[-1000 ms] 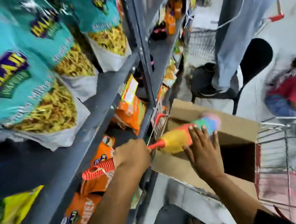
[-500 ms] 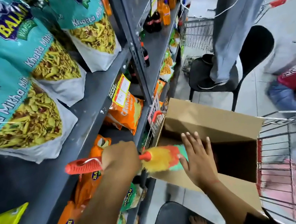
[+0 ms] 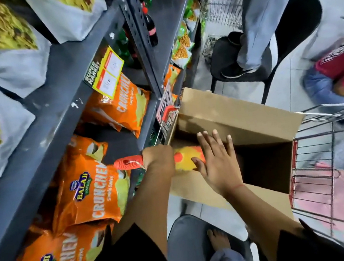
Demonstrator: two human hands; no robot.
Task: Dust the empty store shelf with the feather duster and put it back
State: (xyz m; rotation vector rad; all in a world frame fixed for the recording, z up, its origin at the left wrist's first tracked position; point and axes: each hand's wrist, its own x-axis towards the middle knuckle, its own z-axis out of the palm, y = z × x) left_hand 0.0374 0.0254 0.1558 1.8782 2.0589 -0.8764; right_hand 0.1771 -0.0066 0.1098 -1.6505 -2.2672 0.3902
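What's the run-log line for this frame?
left hand: grips orange ribbed handle of feather duster | right hand: open, flat on yellow duster head | duster head: inside open brown cardboard box

The orange snack bags (image 3: 90, 187) on the lower shelf read "BALAJI" and "CRUNCHEX", with "Simply Salted" in small print. The yellow price tag (image 3: 105, 73) on the shelf edge reads "SUPER MARKET". A small red-lettered sign (image 3: 165, 104) reads "BUY"

Four orange chip bags (image 3: 98, 183), one cardboard box (image 3: 240, 117).
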